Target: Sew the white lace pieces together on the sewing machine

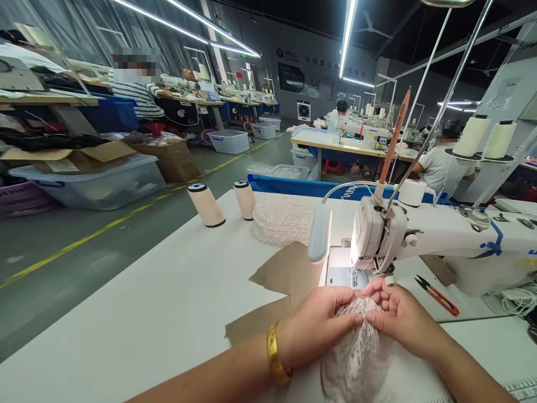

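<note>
A piece of white lace fabric [361, 341] hangs gathered between my two hands, just in front of the needle of the white sewing machine [377, 235]. My left hand [321, 316], with a gold bangle at the wrist, pinches the lace from the left with thumb and fingers. From the right, my right hand [398, 313] grips the same lace, its fingertips near the presser foot [354, 278]. The lower part of the lace drapes toward me. Brown paper pattern pieces [289, 271] lie on the table left of the machine.
Red thread snips [438, 295] rest right of the needle area. Two cream thread cones [207, 206] and a heap of pale lace [283, 223] stand toward the table's far edge. A lamp [319, 232] hangs beside the machine head. Other people sit at machines farther back.
</note>
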A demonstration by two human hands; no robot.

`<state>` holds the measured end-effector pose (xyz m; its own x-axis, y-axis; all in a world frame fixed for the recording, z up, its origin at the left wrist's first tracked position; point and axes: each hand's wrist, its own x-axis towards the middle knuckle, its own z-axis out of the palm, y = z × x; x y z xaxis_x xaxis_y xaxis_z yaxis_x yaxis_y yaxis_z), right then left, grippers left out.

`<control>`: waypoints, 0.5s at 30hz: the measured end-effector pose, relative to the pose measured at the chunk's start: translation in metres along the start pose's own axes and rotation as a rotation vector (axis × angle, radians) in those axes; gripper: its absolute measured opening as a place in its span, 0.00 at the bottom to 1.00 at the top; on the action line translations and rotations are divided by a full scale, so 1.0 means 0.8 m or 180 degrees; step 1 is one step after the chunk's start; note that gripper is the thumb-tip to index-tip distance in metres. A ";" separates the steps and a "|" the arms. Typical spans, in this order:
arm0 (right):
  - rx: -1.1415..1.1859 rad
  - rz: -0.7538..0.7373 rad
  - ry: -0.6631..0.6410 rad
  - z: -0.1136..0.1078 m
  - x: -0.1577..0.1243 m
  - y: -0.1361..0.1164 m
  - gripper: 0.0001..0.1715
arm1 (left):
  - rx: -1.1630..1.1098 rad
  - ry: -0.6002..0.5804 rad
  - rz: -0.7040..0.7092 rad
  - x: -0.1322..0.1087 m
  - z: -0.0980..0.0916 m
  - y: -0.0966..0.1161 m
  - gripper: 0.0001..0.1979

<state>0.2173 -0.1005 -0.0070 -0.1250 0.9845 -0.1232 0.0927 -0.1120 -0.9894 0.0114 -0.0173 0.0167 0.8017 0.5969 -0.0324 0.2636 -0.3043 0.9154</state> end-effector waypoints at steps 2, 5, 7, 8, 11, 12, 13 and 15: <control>-0.0168 -0.0028 0.0072 0.001 0.000 0.000 0.20 | 0.0086 0.0073 0.0028 -0.003 0.003 -0.004 0.17; -0.0251 -0.0087 0.0069 0.005 -0.001 -0.004 0.19 | 0.0047 0.0160 0.0116 -0.009 0.005 -0.006 0.17; -0.0299 -0.0192 0.0091 0.009 -0.002 -0.007 0.19 | 0.0072 0.0262 0.0226 -0.012 0.007 -0.007 0.17; -0.0335 -0.0259 0.0114 0.011 -0.002 -0.008 0.18 | 0.0118 0.0327 0.0310 -0.012 0.008 -0.008 0.17; -0.0557 -0.0453 0.0234 0.016 -0.002 -0.009 0.14 | 0.0416 0.0513 0.0559 -0.011 0.012 -0.015 0.16; -0.0663 -0.0505 0.0285 0.017 -0.003 -0.009 0.13 | 0.0536 0.0571 0.0612 -0.011 0.013 -0.017 0.16; -0.0785 -0.0550 0.0340 0.018 -0.003 -0.008 0.12 | 0.0634 0.0614 0.0653 -0.011 0.014 -0.018 0.16; -0.1020 -0.0635 0.0442 0.019 -0.004 -0.007 0.11 | 0.0728 0.0705 0.0686 -0.011 0.015 -0.018 0.16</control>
<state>0.2024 -0.1050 -0.0026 -0.0390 0.9940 0.1024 0.3863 0.1095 -0.9159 0.0067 -0.0272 -0.0010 0.7229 0.6396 0.2615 0.2346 -0.5831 0.7778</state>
